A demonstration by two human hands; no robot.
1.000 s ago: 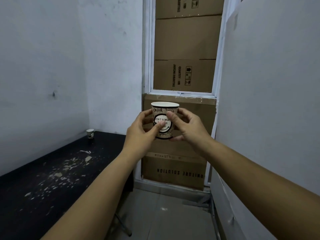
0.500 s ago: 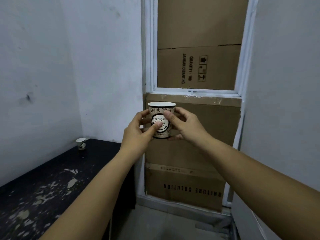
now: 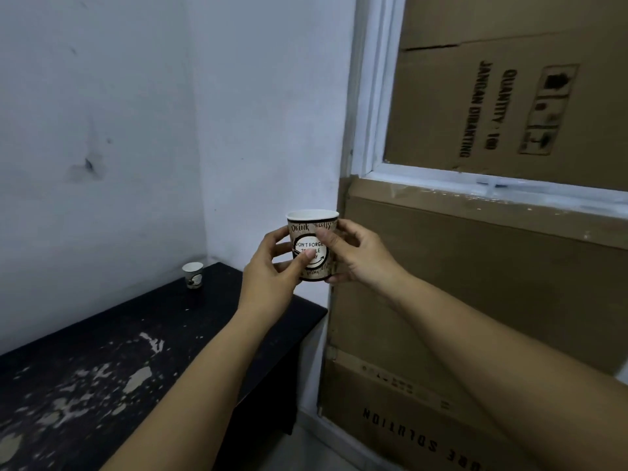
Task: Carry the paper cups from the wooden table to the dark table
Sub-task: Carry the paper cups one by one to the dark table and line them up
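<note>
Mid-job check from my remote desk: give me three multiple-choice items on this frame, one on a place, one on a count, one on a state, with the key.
1. Where does the small cup stand on the dark table?
A. far corner by the wall
B. near edge
C. on the floor

2. How many paper cups show?
A. one
B. two
C. four

3. How is the carried cup held?
A. upright in both hands
B. tipped over
C. crushed flat

Key:
1 A, the small cup stands at the far corner of the dark table.
2 B, that one plus the carried cup.
3 A, left hand and right hand hold it, rim up.
</note>
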